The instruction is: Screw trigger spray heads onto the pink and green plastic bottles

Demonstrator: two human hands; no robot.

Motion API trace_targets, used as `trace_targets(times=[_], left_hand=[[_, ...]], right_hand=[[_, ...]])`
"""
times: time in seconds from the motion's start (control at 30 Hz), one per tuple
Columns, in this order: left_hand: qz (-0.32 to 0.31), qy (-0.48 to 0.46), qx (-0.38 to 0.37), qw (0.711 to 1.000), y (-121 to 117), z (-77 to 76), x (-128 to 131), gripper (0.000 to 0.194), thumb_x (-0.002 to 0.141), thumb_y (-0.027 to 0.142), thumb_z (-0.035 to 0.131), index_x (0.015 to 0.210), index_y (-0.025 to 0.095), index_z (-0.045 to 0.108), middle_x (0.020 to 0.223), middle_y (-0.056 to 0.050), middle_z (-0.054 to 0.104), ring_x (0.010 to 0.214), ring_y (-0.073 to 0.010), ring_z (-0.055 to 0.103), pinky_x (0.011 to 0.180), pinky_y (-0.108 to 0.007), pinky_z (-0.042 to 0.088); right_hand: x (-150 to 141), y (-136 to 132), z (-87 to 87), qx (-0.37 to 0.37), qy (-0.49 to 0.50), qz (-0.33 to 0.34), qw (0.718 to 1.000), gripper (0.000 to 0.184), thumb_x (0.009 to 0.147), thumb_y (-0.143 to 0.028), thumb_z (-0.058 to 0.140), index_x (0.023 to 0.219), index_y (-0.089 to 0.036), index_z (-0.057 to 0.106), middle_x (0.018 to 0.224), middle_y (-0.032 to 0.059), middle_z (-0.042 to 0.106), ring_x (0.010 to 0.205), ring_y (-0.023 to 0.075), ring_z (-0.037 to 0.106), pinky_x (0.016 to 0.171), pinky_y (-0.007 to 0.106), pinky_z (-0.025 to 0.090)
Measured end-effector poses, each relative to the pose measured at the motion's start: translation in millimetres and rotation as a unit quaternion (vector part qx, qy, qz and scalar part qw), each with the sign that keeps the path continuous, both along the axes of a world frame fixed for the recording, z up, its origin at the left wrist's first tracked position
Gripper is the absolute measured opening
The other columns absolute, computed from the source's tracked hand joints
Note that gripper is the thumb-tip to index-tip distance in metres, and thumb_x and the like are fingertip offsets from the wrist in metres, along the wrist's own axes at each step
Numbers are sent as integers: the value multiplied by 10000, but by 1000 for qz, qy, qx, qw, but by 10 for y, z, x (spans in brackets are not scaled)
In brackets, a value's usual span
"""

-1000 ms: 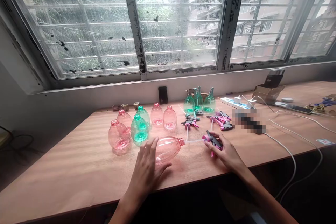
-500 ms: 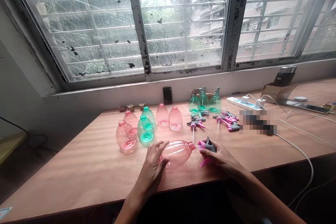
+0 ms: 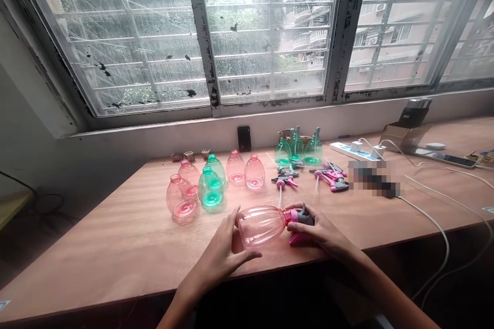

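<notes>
On the left of a light wooden desk (image 3: pixel 116 252) stands a loose group of empty bottles: two translucent pink plastic bottles (image 3: pixel 180 196) and a translucent green plastic bottle (image 3: pixel 210 190) among others, with small square brown caps (image 3: pixel 188 156) behind them.

The person's left hand (image 3: pixel 218 262) curves in a narrow cupping grip around the body of a translucent pink plastic bottle (image 3: pixel 260 225), which lies on its side with its neck pointing right. The bottle's base is toward the left-hand group, just in front of the green bottle. Its neck meets the pink collar of a pink-and-grey plastic trigger spray head (image 3: pixel 303 217), held in a closed grip by the person's right hand (image 3: pixel 322 231). How far the collar is seated cannot be told. Both hands are near the desk's front edge, with a strip of wood between them and it.

Behind the right hand are upright green spray bottles (image 3: pixel 295 149) and loose pink-and-grey trigger heads (image 3: pixel 331 180). Farther right are a white power strip (image 3: pixel 349 151), a pixelated object (image 3: pixel 373 179), and a white cable (image 3: pixel 428 221) that runs over the front edge.
</notes>
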State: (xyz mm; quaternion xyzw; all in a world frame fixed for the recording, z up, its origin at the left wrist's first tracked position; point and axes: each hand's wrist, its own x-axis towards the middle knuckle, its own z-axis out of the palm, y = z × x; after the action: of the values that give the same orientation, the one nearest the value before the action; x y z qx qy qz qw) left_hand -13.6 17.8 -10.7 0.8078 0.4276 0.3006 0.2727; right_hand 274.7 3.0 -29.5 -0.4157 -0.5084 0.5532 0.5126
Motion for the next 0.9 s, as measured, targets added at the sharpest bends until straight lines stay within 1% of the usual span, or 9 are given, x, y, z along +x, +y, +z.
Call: trace_targets(times=[0.07,0.2,0.3,0.4,0.47,0.57,0.63,0.77,0.9], left_hand=[[-2,-2,13,1000,15,-29,-11,1012,784,390,844,1588,283,239,1579,-150,428,1454,-360,421,1171,-529,404],[-4,0,29,1000,39,-85,-30,1055,775,345,851,1599,299,194,1633,-146,343,1515,-365,307,1215,-549,322],[-14,-2,26,1000,37,-94,-33,1087,775,323,850,1609,309,153,1636,-144,341,1502,-362,336,1208,-535,339],[-23,3,9,1000,27,-73,-37,1101,766,347,860,1614,286,160,1605,-159,395,1458,-370,411,1187,-523,376],[-31,6,2,1000,20,-49,-44,1004,835,401,796,1614,274,174,1605,-156,402,1452,-364,423,1186,-529,374],[-31,-3,3,1000,9,-13,-51,751,979,454,594,1606,281,218,1620,-120,394,1472,-341,401,1200,-554,339],[-25,-6,1,1000,4,2,-51,685,1009,467,528,1602,281,238,1620,-104,400,1480,-332,391,1205,-561,324],[-20,1,-6,1000,4,2,-44,709,996,470,560,1600,279,241,1626,-104,391,1483,-329,388,1209,-552,322],[-29,-21,-7,999,-5,-3,-35,749,964,430,632,1595,300,251,1606,-112,422,1452,-334,436,1185,-534,379]], right_hand=[[10,4,-8,-4,12,9,1000,517,706,-386,900,1132,-202,672,917,19,703,808,203,687,704,334,644],[21,10,-38,-33,51,20,998,544,692,-399,915,1141,-204,678,900,18,712,777,205,700,734,388,656],[26,18,-63,-21,34,8,999,497,716,-442,895,1090,-189,686,834,22,716,802,221,709,728,372,651],[30,23,-76,-21,27,-2,999,485,709,-443,900,1053,-187,675,821,22,720,774,221,715,686,355,649],[29,20,-73,-27,34,-3,999,482,701,-429,909,1040,-188,666,819,15,715,749,211,712,675,352,649],[19,6,-50,-32,33,2,999,476,697,-432,910,1018,-185,660,791,3,704,713,198,707,672,347,646],[13,-3,-33,-30,27,3,999,476,700,-447,904,1012,-185,658,769,0,703,707,204,709,667,343,642],[14,-8,-16,-18,12,3,1000,502,714,-482,885,1040,-184,647,739,4,723,705,216,711,672,344,626],[24,-1,-23,0,-1,-3,1000,481,732,-486,872,1034,-183,652,748,5,736,699,207,707,679,325,605]])
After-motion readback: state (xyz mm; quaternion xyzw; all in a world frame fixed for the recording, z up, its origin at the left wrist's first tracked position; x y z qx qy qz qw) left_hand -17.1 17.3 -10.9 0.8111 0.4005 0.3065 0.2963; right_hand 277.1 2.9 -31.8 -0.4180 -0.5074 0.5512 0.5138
